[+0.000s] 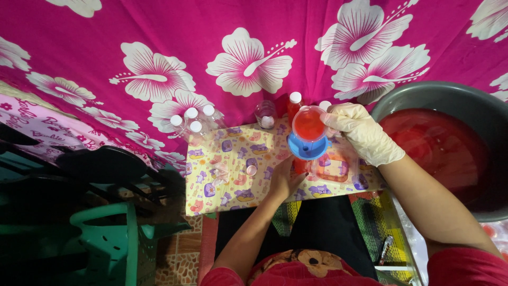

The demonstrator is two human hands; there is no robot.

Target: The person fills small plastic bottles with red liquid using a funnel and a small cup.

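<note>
Funnel [307, 147], blue, sits in the mouth of a small bottle [300, 165] standing on the patterned mat [233, 190]; every place below is taken from it. Directly above it, the gloved right hand [364, 132] has its fingers closed around a small clear cup [309, 123] of red liquid, tipped towards the funnel. Just below, the bare left hand [286, 177] is wrapped about the bottle, steadying it; how firmly cannot be told. Behind the funnel stand a capped bottle of red liquid [294, 106] and an empty clear jar [265, 114]; further left of it, a cluster of white-capped empty bottles [193, 123] stands against the pink flowered cloth [248, 58]. To its right sits a large grey basin [450, 95] of red liquid. Risks noted: the cup is wide against the funnel's bowl, so a fast tilt could overshoot the rim and stain the mat; the funnel rests loosely, and a nudge from the cup could tip it; the narrow bottle could overflow unseen beneath it.
</note>
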